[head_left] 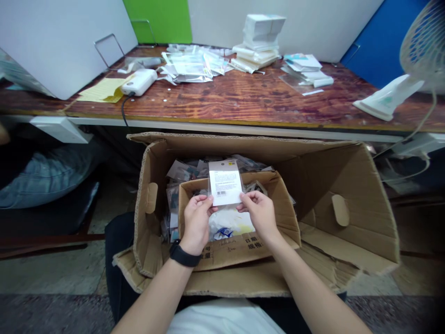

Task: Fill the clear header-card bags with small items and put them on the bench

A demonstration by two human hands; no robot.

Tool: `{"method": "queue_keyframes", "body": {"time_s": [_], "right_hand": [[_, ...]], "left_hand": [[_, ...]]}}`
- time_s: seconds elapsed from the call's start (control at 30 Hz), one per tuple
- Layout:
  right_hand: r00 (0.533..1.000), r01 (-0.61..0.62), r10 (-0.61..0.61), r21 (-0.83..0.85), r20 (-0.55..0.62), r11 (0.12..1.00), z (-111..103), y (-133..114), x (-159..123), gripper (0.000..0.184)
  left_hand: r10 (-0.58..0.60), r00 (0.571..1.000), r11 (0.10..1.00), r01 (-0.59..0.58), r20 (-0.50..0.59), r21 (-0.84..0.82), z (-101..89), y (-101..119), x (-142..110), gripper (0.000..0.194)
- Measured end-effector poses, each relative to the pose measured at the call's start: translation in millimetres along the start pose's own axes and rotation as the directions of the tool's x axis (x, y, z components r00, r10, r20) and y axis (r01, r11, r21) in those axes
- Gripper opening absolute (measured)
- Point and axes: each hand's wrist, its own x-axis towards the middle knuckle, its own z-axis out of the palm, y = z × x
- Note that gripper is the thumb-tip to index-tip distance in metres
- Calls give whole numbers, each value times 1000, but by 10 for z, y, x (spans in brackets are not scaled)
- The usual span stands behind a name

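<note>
Wooden workbench [222, 99] beyond a cardboard box [347, 208], left hand [196, 225] and right hand [259, 214] pinching a plastic packet [225, 183].

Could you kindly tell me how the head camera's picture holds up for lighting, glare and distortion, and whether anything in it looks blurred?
In the head view, the wide lens bows the table and stretches the fan at the right edge; the varnish shows soft glare; the floor smears toward the bottom corners; the card is bright and fairly sharp, though its small print is unreadable.
</note>
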Motion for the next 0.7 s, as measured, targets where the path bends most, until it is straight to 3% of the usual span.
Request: {"method": "queue_keyframes", "body": {"time_s": [0.23,0.43,0.7], "right_hand": [[1000,-15,14,39,28,999,-35,-10,21,24],[997,-62,56,116,51,991,-28,21,27,25],[996,-90,93,156,-9,984,31,13,-12,26]], "left_hand": [[-142,976,987,152,166,-46,35,38,27,19],[-146,980,984,158,133,-82,57,30,32,14],[-132,985,981,146,116,-125,59,-12,17,18]]}}
